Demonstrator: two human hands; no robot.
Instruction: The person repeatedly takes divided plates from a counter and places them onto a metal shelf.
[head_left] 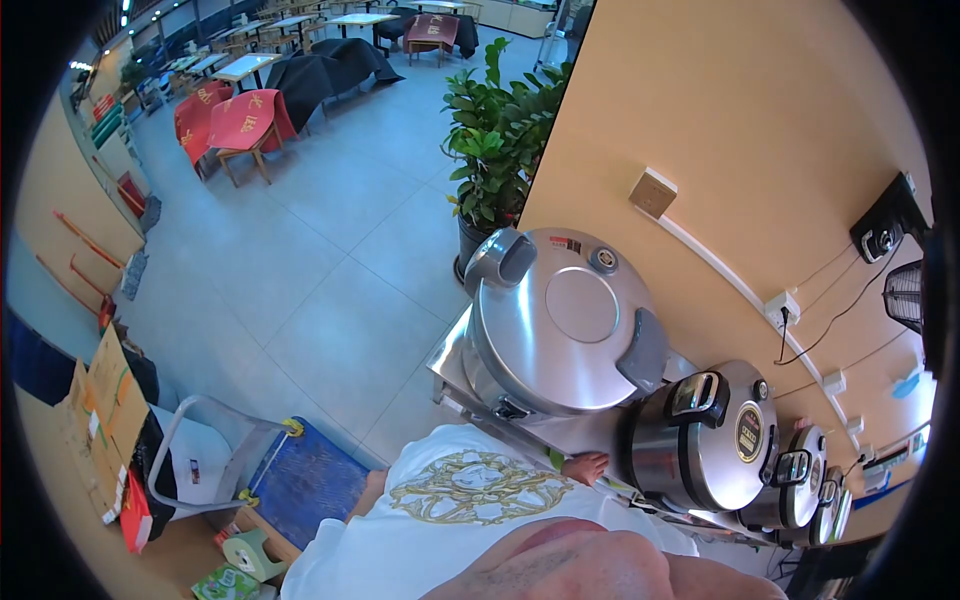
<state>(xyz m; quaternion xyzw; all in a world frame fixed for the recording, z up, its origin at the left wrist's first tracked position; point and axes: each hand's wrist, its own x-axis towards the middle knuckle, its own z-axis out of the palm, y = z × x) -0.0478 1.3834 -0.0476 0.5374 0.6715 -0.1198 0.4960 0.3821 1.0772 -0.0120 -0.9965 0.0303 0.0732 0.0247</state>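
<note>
My right hand point(585, 467) shows just past the front of my white shirt point(470, 485), at the edge of the metal counter point(535, 428). Its fingers lie stretched toward the cookers, and nothing shows in them. A small green thing point(556, 458) sits by the wrist; its kind is unclear. Closest to this hand are a large silver cooker point(575, 315) with a closed lid and a dark-bodied cooker point(705, 435) with a round gold label. On the other side of the shirt a bit of bare arm point(373, 492) shows, but my left hand is out of sight.
More cookers point(795, 478) line the counter along the wall. A potted plant point(490, 140) stands past its end. To the left are a blue platform trolley point(310, 480), cardboard point(105, 400) and a green box point(225, 582). Covered chairs point(245, 125) and tables point(247, 68) stand farther off on the tiled floor.
</note>
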